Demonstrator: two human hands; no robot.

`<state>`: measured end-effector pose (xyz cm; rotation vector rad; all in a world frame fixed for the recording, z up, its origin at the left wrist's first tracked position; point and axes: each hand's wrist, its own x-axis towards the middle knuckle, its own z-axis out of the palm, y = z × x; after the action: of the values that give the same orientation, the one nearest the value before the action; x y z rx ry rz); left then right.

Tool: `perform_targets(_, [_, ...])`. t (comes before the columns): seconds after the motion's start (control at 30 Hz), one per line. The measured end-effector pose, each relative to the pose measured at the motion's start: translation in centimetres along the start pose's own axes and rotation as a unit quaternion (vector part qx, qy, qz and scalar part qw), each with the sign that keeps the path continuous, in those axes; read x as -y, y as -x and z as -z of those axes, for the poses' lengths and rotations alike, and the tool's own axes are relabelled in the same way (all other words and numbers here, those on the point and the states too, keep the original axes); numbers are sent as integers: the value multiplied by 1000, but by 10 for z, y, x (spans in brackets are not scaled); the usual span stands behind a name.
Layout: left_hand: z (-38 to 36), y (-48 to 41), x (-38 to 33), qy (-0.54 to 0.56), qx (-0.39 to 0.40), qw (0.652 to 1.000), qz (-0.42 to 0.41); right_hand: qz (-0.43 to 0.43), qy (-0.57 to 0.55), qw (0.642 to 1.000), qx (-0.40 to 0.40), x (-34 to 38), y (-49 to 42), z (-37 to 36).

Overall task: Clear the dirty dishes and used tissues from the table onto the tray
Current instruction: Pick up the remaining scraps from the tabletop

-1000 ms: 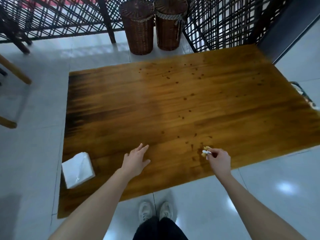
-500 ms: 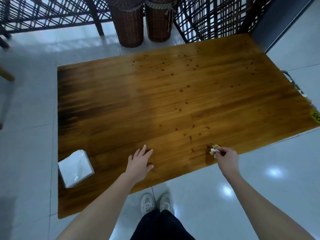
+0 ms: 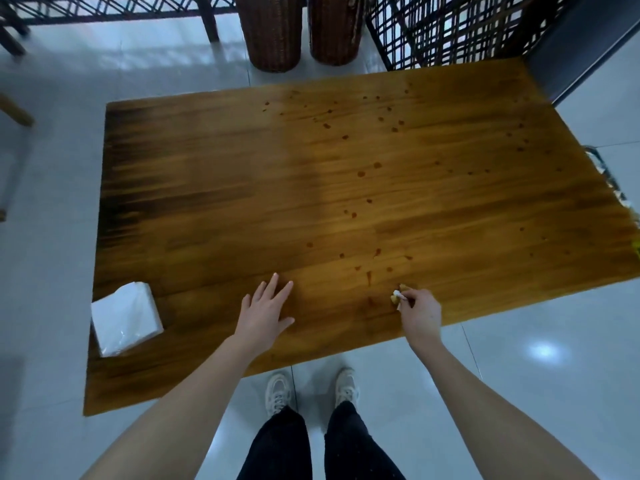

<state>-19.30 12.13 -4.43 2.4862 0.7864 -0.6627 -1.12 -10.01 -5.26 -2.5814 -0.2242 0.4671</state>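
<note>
**A:** Where was the tissue?

**B:** The small crumpled white-and-yellow tissue scrap (image 3: 397, 295) was pinched in the fingertips of the right hand (image 3: 420, 315). It sat right of centre at the near edge of the brown spotted wooden table (image 3: 346, 188), too small to give an axis.

**A:** The other one?

**B:** The left hand (image 3: 265, 311) lay spread flat on the wood, holding nothing, well apart from the scrap.

**A:** Route out?

**B:** A dark rim (image 3: 601, 164) showed past the table's right edge, probably the tray. The right hand was nearer, with bare wood between. A square white napkin pack (image 3: 126, 318) lay lower left, out of the way.
</note>
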Motion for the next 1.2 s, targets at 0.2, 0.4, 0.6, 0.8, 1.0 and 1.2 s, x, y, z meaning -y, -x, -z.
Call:
perform_targets(0.2, [4,-5,-12,-6,0,1000,20,56,-34,997,43,17,15,-21])
perform_targets(0.4, [8,-4,-17,-4,15,999,41,180,-44,971,154,37,35,-45])
perform_targets(0.6, [13,-11,-20,7,1,998,54,162,-34,980,114,14,-7,-11])
perform_targets(0.8, [10,-15,-22,27,-49,995,87,32,-18,999,-28,-13,-57,21])
perform_targets(1.0, [12,-20,-16,25,-57,990,130,50,-51,997,-4,15,-45,-2])
perform_targets(1.2, [16,-25,-12,17,-23,986,164,183,-40,970,152,40,-10,-39])
